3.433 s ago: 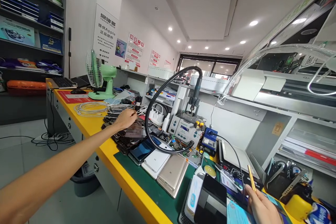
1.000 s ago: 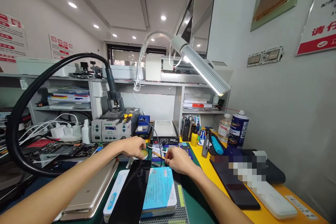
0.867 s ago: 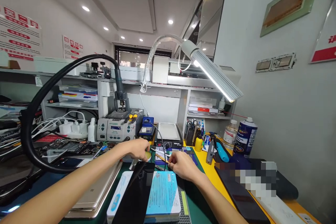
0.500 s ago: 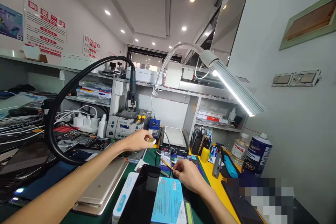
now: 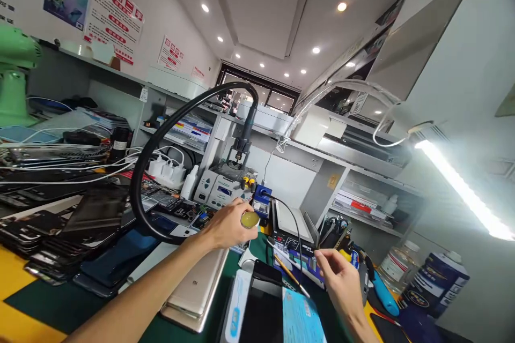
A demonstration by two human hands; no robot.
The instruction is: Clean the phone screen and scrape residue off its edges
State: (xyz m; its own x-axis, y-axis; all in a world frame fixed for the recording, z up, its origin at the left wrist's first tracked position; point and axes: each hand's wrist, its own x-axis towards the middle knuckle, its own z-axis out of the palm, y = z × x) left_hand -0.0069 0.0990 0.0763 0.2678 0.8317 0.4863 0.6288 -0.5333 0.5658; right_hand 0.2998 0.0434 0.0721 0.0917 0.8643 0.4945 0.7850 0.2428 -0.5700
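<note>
My left hand [image 5: 231, 223] is closed around a small round tub [image 5: 250, 219] with yellowish-green content, tilted so its open face shows. It hovers just in front of the grey soldering station [image 5: 217, 187]. My right hand [image 5: 341, 281] is to the right, thumb and forefinger brought together at the tips. Whether anything is between them I cannot make out. Left of it, a thin wooden-handled stick with a white end [image 5: 288, 270] lies on the green mat. A black phone [image 5: 263, 305] and a blue printed card [image 5: 303, 316] lie nearer to me.
A gold phone [image 5: 195, 284] lies under my left forearm. The heating plate [image 5: 293, 225] stands behind, with a black cable [image 5: 298, 220] across it. A thick black hose [image 5: 139, 182] loops at left. Bottles, a spray can [image 5: 436, 284] and a blue-handled tool [image 5: 385, 295] are at right.
The view has turned left and tilted. My left hand has turned the tub so its content shows. My right hand has moved right, away from the wooden-handled stick.
</note>
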